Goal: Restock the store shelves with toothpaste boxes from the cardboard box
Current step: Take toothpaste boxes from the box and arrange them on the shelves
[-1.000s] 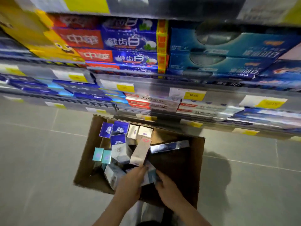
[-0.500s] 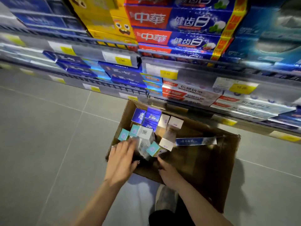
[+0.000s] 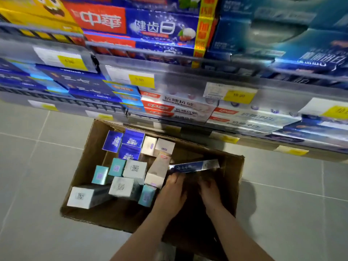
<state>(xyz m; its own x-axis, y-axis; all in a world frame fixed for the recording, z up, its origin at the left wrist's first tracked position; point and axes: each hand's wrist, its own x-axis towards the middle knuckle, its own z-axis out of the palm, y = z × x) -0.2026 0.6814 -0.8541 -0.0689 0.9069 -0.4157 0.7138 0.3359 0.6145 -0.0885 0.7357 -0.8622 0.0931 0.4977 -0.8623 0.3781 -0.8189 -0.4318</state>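
Observation:
An open cardboard box (image 3: 82, 166) sits on the floor below the shelves. Several toothpaste boxes stand on end in its left half: blue ones (image 3: 132, 138), white ones (image 3: 134, 169) and teal ones (image 3: 116, 167). A long blue and silver toothpaste box (image 3: 194, 165) lies crosswise in the right half. My left hand (image 3: 172, 194) reaches into the dark right half, its fingers stretched up to the near edge of that long box. My right hand (image 3: 210, 190) is beside it, just under the long box, with its fingers lost in shadow and blur. Neither hand visibly holds anything.
Stocked shelves (image 3: 188, 72) with wire rails and yellow price tags (image 3: 142, 80) rise right behind the box, holding red, blue and white toothpaste cartons (image 3: 178, 108). Grey tiled floor (image 3: 33, 166) lies to the left and right of the box.
My left hand has moved from the upright boxes on the left to the right half of the carton. My right hand has gone deeper in, toward the long box.

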